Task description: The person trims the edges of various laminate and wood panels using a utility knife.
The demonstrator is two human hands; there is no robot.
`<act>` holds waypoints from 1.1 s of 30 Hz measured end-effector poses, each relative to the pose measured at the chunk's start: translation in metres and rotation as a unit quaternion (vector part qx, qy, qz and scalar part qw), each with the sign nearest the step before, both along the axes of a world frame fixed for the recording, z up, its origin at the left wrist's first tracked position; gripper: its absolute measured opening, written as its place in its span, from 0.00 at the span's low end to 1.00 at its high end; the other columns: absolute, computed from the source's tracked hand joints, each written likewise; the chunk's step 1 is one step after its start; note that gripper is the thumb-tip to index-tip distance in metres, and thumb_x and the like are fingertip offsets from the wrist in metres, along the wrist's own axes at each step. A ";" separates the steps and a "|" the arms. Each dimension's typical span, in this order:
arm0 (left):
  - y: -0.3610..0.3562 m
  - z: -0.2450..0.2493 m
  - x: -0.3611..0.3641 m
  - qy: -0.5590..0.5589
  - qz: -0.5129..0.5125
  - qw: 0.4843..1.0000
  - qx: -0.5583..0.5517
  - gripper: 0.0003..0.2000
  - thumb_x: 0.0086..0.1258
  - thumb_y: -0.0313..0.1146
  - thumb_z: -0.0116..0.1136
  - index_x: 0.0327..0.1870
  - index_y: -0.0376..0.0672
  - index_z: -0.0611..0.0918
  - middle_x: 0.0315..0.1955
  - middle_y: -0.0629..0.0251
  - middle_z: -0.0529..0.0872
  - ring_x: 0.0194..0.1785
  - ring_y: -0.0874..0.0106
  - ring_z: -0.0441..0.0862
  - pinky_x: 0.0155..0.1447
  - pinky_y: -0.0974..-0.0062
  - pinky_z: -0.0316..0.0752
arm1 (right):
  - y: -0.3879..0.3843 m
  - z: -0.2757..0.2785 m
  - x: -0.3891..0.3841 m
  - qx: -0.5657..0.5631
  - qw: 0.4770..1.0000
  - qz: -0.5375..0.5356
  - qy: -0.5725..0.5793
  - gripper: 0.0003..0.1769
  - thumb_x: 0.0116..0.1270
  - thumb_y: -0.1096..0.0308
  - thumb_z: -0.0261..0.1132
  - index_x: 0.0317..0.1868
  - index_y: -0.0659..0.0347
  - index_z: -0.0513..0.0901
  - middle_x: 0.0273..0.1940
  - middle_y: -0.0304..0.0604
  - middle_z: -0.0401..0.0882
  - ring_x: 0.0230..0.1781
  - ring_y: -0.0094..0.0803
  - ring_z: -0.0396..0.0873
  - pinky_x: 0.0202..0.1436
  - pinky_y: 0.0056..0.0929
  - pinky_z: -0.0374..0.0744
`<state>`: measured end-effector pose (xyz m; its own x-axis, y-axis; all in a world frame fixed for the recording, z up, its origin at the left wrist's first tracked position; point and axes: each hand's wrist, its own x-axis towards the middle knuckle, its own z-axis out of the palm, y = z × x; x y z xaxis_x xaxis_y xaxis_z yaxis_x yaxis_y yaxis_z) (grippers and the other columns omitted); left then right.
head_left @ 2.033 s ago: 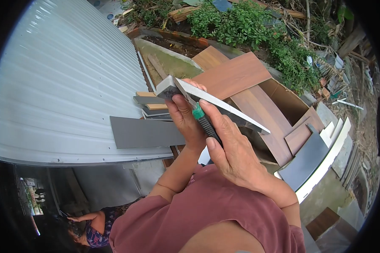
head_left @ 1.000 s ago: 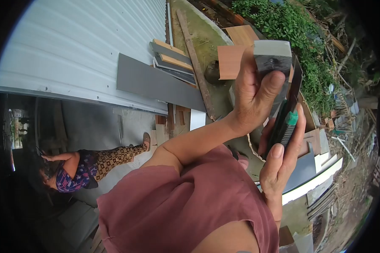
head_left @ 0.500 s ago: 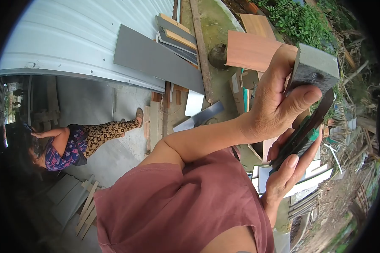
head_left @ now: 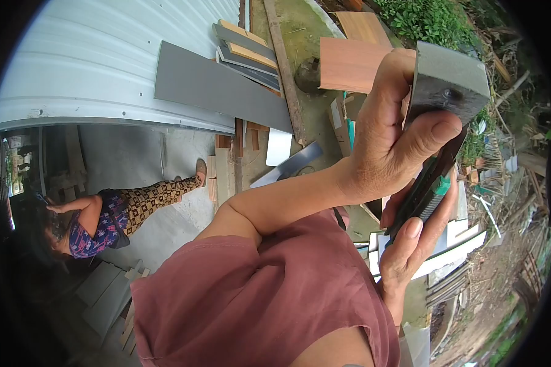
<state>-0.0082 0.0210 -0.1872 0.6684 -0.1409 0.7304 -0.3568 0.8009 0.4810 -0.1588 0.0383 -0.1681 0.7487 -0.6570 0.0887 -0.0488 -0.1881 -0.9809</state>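
My left hand (head_left: 389, 131) wraps round a grey block (head_left: 450, 95) with a small dark hole in its near face; the thumb presses on that face. Below it my right hand (head_left: 413, 244) grips a long dark tool (head_left: 410, 205) with a ribbed side and a green part, thumb in front and fingers behind. The tool's upper end reaches up behind the left thumb, close under the block. Whether block and tool are joined cannot be made out.
A person (head_left: 107, 220) stands under the corrugated metal sheet (head_left: 116, 55). A long grey board (head_left: 220, 82), stacked strips (head_left: 248, 46) and brown panels (head_left: 355, 64) lie beyond my arm. White pieces (head_left: 453, 244) and dry branches (head_left: 502, 226) are at the right.
Both hands, with the block and the tool, have shifted slightly left in the view. The grips look the same, and the surroundings have also shifted a little.
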 end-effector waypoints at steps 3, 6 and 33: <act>0.007 0.012 -0.011 0.035 -0.005 0.999 -0.041 0.18 0.66 0.39 0.59 0.49 0.40 0.69 0.38 0.68 0.73 0.37 0.80 0.69 0.43 0.81 0.65 | -0.002 0.000 -0.003 -0.002 1.000 0.000 0.004 0.36 0.68 0.56 0.49 0.69 0.66 0.48 0.60 0.49 0.56 0.45 0.30 0.70 0.41 0.25 0.75; 0.012 0.018 -0.017 0.095 0.009 0.995 -0.014 0.18 0.65 0.39 0.60 0.49 0.39 0.68 0.39 0.68 0.73 0.38 0.79 0.69 0.44 0.80 0.66 | -0.002 0.000 -0.005 0.008 1.000 0.007 -0.006 0.36 0.68 0.56 0.49 0.69 0.67 0.48 0.60 0.49 0.56 0.45 0.30 0.70 0.41 0.26 0.76; 0.014 0.018 -0.025 0.091 -0.062 0.993 0.051 0.19 0.65 0.39 0.60 0.50 0.40 0.69 0.39 0.71 0.73 0.36 0.83 0.68 0.40 0.85 0.64 | 0.001 -0.014 -0.016 -0.098 0.989 -0.090 0.064 0.39 0.68 0.42 0.47 0.69 0.61 0.54 0.34 0.40 0.72 0.21 0.19 0.66 0.24 0.17 0.63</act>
<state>-0.0335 0.0346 -0.1694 0.7612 -0.2968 0.5766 -0.1580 0.7774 0.6088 -0.1746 0.0389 -0.1818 0.6347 -0.7601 0.1394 -0.2201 -0.3508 -0.9102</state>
